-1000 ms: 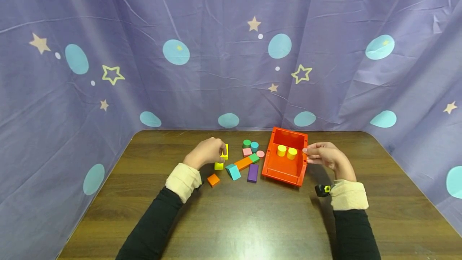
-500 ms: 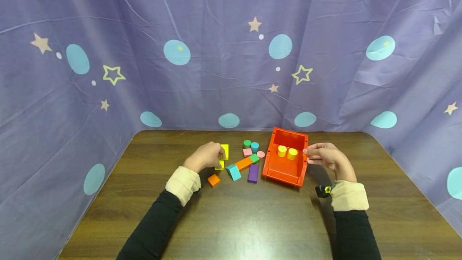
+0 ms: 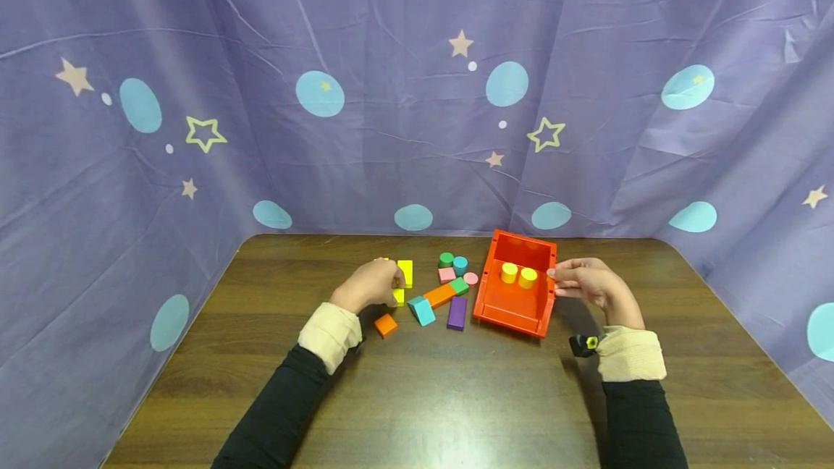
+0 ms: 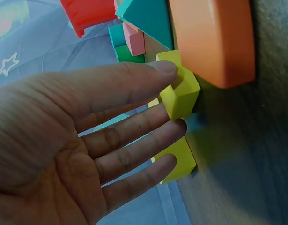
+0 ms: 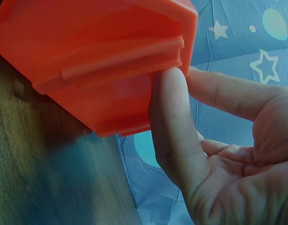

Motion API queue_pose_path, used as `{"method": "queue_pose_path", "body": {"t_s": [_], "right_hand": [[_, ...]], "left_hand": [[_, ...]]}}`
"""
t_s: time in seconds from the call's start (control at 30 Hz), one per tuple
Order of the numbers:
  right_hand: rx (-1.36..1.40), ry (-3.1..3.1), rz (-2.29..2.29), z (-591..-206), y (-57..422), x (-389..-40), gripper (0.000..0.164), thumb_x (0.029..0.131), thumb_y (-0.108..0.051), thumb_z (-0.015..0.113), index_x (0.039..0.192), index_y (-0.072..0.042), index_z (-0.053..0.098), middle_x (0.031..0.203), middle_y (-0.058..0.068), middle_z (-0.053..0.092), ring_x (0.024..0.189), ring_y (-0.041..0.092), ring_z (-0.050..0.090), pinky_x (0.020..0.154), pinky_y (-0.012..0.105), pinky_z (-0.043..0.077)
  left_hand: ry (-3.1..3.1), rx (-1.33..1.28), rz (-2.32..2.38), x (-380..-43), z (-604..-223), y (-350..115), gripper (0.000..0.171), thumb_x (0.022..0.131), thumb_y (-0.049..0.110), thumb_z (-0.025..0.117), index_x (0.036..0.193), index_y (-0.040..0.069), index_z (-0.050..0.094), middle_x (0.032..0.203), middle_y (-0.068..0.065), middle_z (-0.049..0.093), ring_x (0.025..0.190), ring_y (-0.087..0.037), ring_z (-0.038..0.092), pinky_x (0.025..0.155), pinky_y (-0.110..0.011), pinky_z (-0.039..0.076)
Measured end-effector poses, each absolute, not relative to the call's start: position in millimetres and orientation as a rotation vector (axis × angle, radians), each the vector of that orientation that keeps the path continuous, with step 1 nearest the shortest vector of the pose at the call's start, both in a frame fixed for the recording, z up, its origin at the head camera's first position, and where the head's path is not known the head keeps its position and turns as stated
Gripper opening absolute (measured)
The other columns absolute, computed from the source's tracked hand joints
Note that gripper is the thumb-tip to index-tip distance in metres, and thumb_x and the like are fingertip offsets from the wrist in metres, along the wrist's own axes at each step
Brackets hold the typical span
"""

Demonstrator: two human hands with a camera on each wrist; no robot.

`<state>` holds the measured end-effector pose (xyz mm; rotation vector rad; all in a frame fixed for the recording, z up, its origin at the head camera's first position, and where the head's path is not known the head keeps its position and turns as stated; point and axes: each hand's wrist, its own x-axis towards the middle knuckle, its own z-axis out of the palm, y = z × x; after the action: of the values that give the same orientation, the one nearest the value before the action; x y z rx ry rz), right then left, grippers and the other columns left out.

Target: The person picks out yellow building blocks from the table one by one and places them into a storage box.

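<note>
My left hand (image 3: 370, 285) reaches down among the blocks at the table's left centre. Its thumb and forefinger pinch a yellow block (image 4: 185, 93), partly covered by the thumb in the left wrist view. Just behind the fingertips is a taller yellow block (image 3: 405, 273). Another yellow block (image 4: 179, 164) shows past the lower fingers. On the right, my right hand (image 3: 589, 284) holds the side rim of a red plastic bin (image 3: 511, 315) between thumb and fingers; the thumb (image 5: 174, 96) lies against its outer wall. Two yellow cylinders (image 3: 509, 273) stand inside the bin.
Between left hand and bin lie a teal triangular block (image 3: 422, 311), an orange block (image 3: 439, 295), a purple block (image 3: 457, 313) and several green, blue and pink pieces. An orange square block (image 3: 386, 325) lies nearer me. A patterned curtain (image 3: 365, 165) rises behind the table.
My left hand has shifted slightly toward me, from beside the taller yellow block to the nearer one, its fingers now around that one. The right hand and the bin stay put.
</note>
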<state>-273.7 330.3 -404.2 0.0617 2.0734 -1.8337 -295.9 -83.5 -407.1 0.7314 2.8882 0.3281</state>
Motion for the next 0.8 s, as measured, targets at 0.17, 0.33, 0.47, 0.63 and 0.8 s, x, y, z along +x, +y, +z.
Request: {"method": "queue_pose_path", "body": {"t_s": [0.17, 0.33, 0.47, 0.63, 0.8], "right_hand": [[0.052, 2.089, -1.82, -405.1, 331.3, -273.3, 0.024, 0.101, -0.002, 0.056, 0.12, 0.013, 0.053, 0.088, -0.007, 0.07, 0.076, 0.007, 0.068, 0.075, 0.025, 0.061], [0.052, 2.092, -1.823, -405.5, 331.6, -273.5, 0.024, 0.101, -0.002, 0.056, 0.12, 0.013, 0.054, 0.089, -0.007, 0.071, 0.076, 0.007, 0.068, 0.075, 0.024, 0.061], [0.057, 2.079, -1.839, -405.8, 331.3, -273.6, 0.024, 0.101, -0.002, 0.056, 0.12, 0.013, 0.053, 0.088, -0.006, 0.071, 0.075, 0.007, 0.069, 0.074, 0.024, 0.061], [0.064, 2.07, -1.852, -405.1, 329.9, -273.0, 0.021, 0.1, -0.001, 0.056, 0.117, 0.012, 0.054, 0.087, -0.005, 0.071, 0.075, 0.007, 0.069, 0.073, 0.024, 0.061], [0.063, 2.077, -1.844, -404.5, 329.6, -273.1, 0.023, 0.101, -0.001, 0.055, 0.119, 0.013, 0.053, 0.087, -0.006, 0.071, 0.075, 0.007, 0.069, 0.073, 0.024, 0.061]], "left_hand": [[2.894, 0.7, 0.32, -296.1, -411.1, -82.7, 0.03, 0.073, 0.004, 0.087, 0.101, 0.008, 0.078, 0.097, -0.006, 0.073, 0.087, -0.022, 0.061, 0.08, -0.039, 0.055], [2.891, 0.674, 0.335, -296.6, -414.3, -80.2, 0.032, 0.073, 0.003, 0.088, 0.103, 0.005, 0.077, 0.099, -0.008, 0.074, 0.087, -0.023, 0.064, 0.083, -0.042, 0.056], [2.9, 0.664, 0.336, -296.1, -413.9, -78.9, 0.032, 0.071, 0.001, 0.088, 0.101, 0.005, 0.077, 0.098, -0.008, 0.074, 0.085, -0.022, 0.064, 0.082, -0.042, 0.056], [2.907, 0.68, 0.313, -294.6, -413.7, -77.4, 0.031, 0.071, 0.001, 0.088, 0.099, 0.006, 0.077, 0.095, -0.006, 0.073, 0.083, -0.021, 0.062, 0.081, -0.041, 0.056], [2.908, 0.693, 0.313, -292.9, -413.6, -76.5, 0.029, 0.071, 0.0, 0.087, 0.098, 0.005, 0.077, 0.097, -0.007, 0.074, 0.084, -0.021, 0.063, 0.081, -0.041, 0.057]]}}
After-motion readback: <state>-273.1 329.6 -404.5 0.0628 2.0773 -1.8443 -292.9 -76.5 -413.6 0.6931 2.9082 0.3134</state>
